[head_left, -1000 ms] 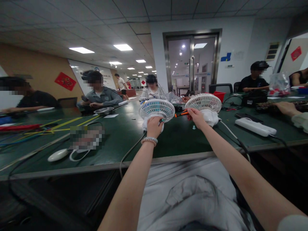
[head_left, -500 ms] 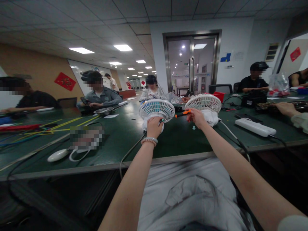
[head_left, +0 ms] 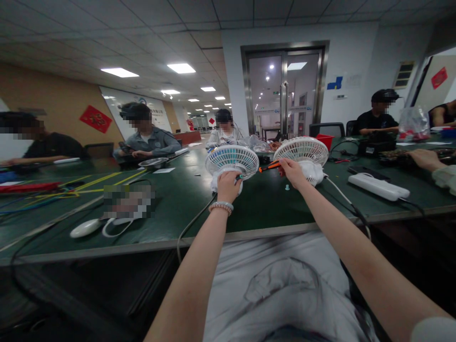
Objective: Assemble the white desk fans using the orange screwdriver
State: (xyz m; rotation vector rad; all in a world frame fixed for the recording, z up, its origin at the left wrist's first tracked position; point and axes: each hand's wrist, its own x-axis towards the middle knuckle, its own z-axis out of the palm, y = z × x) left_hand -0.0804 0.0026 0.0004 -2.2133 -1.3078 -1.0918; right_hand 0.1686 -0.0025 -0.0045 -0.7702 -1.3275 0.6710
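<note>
My right hand (head_left: 292, 173) is closed around the orange-and-black handle of a screwdriver (head_left: 271, 166). The tool points left, toward the fingers of my left hand (head_left: 228, 186). Those fingers pinch a small teal piece (head_left: 239, 176) at the back of a white fan (head_left: 231, 158); whether the screwdriver's thin tip touches the piece I cannot tell. Behind my right hand stands a second white fan (head_left: 302, 151), its grille tilted upward. A small pale-blue piece (head_left: 287, 187) sits on the green table (head_left: 263, 209) below my right hand.
A white power strip (head_left: 378, 186) and a dark phone-like slab (head_left: 368, 174) are at the right. Fan cords cross the front edge. On the left are a white mouse-shaped object (head_left: 85, 228) and coloured wires (head_left: 71, 192). Several people sit around the table; one hand (head_left: 423, 160) is at far right.
My right fingers, partly spread below the handle before, have curled in around it, and the screwdriver has tilted slightly. My left hand and both fans stay in place.
</note>
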